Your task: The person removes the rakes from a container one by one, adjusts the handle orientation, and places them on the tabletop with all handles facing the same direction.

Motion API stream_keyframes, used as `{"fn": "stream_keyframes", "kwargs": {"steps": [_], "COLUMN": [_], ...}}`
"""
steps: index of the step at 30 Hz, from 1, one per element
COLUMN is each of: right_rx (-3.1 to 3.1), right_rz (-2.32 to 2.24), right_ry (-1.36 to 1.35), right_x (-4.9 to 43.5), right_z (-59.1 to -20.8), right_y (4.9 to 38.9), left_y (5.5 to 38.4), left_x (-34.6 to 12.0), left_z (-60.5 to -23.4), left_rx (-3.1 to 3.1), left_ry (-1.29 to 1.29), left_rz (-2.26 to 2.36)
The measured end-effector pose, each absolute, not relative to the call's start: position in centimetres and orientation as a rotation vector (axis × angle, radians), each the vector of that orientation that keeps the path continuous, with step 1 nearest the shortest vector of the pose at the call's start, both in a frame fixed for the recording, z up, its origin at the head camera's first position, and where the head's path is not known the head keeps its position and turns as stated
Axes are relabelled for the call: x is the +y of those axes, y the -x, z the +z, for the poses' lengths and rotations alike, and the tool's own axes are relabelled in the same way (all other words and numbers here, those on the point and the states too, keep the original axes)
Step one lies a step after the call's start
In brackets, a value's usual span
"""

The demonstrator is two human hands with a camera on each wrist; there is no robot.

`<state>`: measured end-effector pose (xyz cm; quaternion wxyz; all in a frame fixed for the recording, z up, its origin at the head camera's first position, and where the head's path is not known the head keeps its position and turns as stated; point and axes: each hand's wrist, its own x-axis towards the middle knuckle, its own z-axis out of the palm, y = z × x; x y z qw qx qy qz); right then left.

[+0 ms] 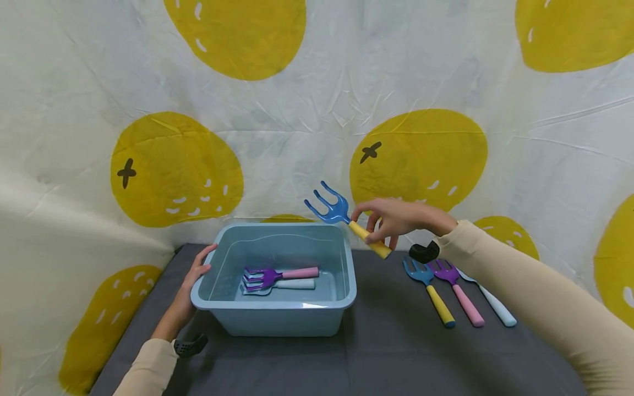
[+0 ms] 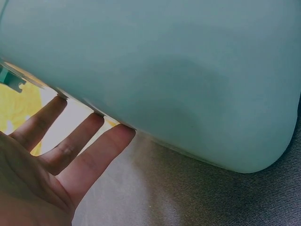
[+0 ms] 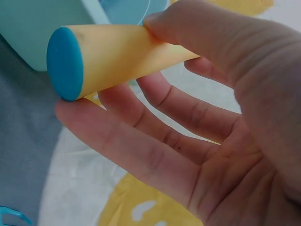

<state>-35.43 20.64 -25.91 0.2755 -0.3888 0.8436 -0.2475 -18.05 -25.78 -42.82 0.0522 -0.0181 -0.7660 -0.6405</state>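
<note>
My right hand point(image 1: 396, 219) pinches the yellow handle of a blue garden hand fork point(image 1: 337, 210), raised beside the basin's right rim with its tines pointing up and left. In the right wrist view, thumb and fingers hold that yellow handle point(image 3: 113, 56), its blue end cap facing the camera. A blue-grey plastic basin point(image 1: 277, 319) stands on the table. Inside it lie a purple fork with a pink handle point(image 1: 299, 273) and a pale blue tool with a whitish handle point(image 1: 297, 284), partly overlapping. My left hand point(image 1: 195, 275) touches the basin's left rim; its straight fingers point(image 2: 106, 148) rest against the side wall.
On the dark cloth point(image 1: 386, 352) to the right lie a blue fork with a yellow handle point(image 1: 438, 305), a purple fork with a pink handle point(image 1: 465, 302) and a pale-handled tool point(image 1: 497, 308), partly under my right sleeve. A white curtain point(image 1: 317, 110) with yellow shapes hangs behind.
</note>
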Motion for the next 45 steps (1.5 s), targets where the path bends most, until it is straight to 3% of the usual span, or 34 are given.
{"fn": "stream_keyframes", "kwargs": {"steps": [11,32,45], "right_rx": [2.224,2.143,2.119], "right_rz": [-0.954,-1.338,-1.323], "right_ry": [0.943,0.692,0.537], "right_x": [25.6,31.6,32.3], "right_z": [-30.8,-45.1,-48.0], "right_y": [36.0,34.9,33.8], "left_y": [18.1,18.0,18.1], "left_x": [-25.5,-25.4,-25.4], "left_z": [-42.7,-42.6,-42.5], "left_rx": [-2.349,-2.353,-2.359], "left_ry": [0.025,-0.005,0.0], "left_rz": [-1.947,-1.948,-1.944]}}
